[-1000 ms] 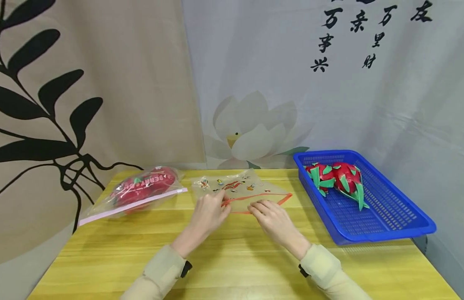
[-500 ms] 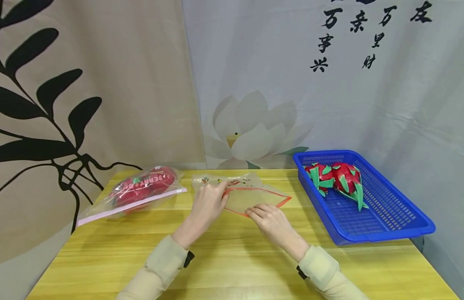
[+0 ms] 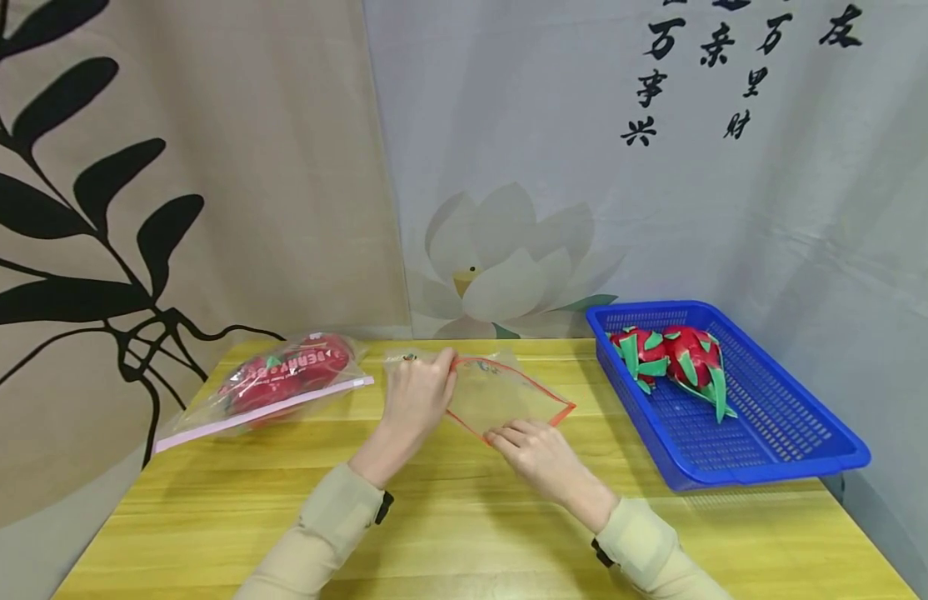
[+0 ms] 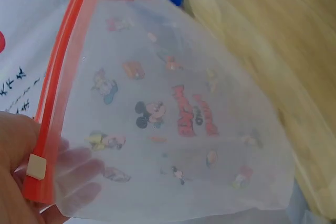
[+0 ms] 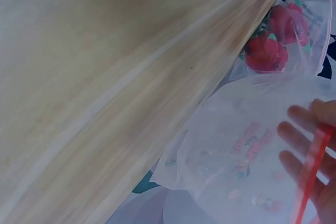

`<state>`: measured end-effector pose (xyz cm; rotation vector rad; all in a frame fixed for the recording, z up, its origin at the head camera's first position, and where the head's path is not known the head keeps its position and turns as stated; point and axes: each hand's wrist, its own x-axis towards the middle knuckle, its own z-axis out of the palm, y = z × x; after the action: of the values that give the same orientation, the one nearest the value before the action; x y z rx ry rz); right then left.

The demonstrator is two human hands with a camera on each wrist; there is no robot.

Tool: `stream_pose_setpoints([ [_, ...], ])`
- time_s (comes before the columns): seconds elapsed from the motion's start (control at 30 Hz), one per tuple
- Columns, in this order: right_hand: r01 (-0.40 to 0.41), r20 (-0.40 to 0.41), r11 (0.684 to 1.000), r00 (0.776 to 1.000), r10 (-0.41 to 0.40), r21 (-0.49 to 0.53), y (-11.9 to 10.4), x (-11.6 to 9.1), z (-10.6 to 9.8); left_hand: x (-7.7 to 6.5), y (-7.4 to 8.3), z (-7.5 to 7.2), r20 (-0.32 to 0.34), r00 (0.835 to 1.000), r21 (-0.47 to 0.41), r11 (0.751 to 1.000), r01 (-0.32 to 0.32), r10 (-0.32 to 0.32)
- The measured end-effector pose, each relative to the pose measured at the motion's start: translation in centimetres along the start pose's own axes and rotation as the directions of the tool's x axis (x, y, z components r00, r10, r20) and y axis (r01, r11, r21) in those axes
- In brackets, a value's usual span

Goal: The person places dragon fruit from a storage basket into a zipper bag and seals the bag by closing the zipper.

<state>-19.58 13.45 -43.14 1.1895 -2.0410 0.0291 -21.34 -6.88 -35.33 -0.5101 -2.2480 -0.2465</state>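
Over the tabletop [image 3: 464,533], between basket [image 3: 677,475] and filled bag [image 3: 291,371], the left hand [image 3: 416,396] pinches the red-edged bag's [image 3: 509,398] far lip, the right hand [image 3: 535,454] its near one; both grips close tight, apparently to keep its mouth spread.

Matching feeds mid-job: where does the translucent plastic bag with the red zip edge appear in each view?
Head: just below centre, the translucent plastic bag, held by left hand and right hand.
Left wrist: the bag fills most of the picture, red zip edge at left.
Right wrist: the bag is lower right, red edge near the border.
Shared landmark: yellow wooden table, at bottom, right and upper left respectively.
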Motion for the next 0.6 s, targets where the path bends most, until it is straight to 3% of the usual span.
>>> stream_pose_setpoints([
  [0.23, 0.062, 0.023, 0.996, 0.998, -0.063, 0.057, -0.8, 0.2, -0.1, 1.3, -0.1, -0.4, -0.074, 0.996, 0.047, 0.997, 0.062, -0.059],
  [0.33, 0.094, 0.043, 0.992, 0.994, -0.098, 0.081, -1.0, 0.2, -0.2, 2.0, -0.5, -0.8, -0.077, 0.993, 0.035, 0.995, 0.095, -0.092],
  [0.43, 0.111, 0.076, 0.989, 0.990, -0.119, 0.099, -0.9, 0.1, -0.4, 2.5, -1.0, -1.0, 0.017, 0.995, -0.061, 0.993, 0.103, -0.102],
  [0.5, 0.098, 0.102, 0.989, 0.989, -0.109, 0.108, -0.7, 0.0, -0.5, 2.6, -1.3, -1.2, 0.129, 0.988, -0.147, 0.984, 0.101, -0.082],
  [0.6, 0.049, 0.122, 0.990, 0.990, -0.065, 0.130, -0.3, -0.3, -0.6, 2.7, -2.1, -1.3, 0.302, 0.953, -0.275, 0.956, 0.100, -0.013],
])
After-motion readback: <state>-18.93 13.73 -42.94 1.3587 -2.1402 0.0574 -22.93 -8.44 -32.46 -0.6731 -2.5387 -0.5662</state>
